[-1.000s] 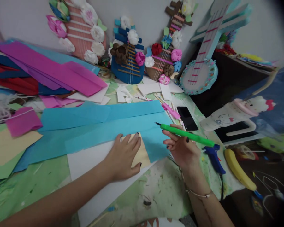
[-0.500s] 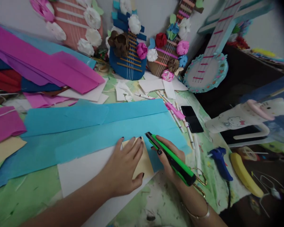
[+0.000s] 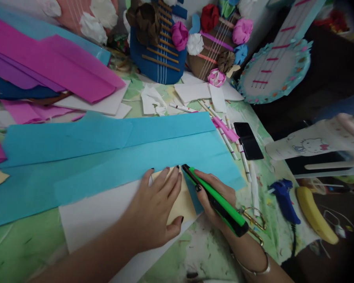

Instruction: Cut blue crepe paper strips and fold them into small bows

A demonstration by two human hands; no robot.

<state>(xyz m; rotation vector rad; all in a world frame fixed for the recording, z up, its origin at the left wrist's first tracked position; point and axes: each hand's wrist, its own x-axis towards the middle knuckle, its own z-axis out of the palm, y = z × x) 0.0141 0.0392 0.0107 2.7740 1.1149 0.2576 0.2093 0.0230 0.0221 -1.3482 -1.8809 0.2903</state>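
My left hand lies flat with fingers stretched over a small cream card, pressing it down. Under the card are a white sheet and a long piece of blue paper. In my right hand is a green and black utility knife, its tip at the card's upper right corner, close to my left fingertips. Whether the blade touches the paper I cannot tell. Gold scissor-like handles show beside my right wrist, partly hidden behind it.
To the right lie several markers, a black phone, a blue glue gun, a yellow banana-shaped thing and a white tumbler. Pink paper is piled at the left. Decorated paper guitars lean at the back.
The knife tip has come closer to the card's corner and my left fingertips. My view has tilted down and moved closer, so the surroundings shift outward. Both hands keep their hold.
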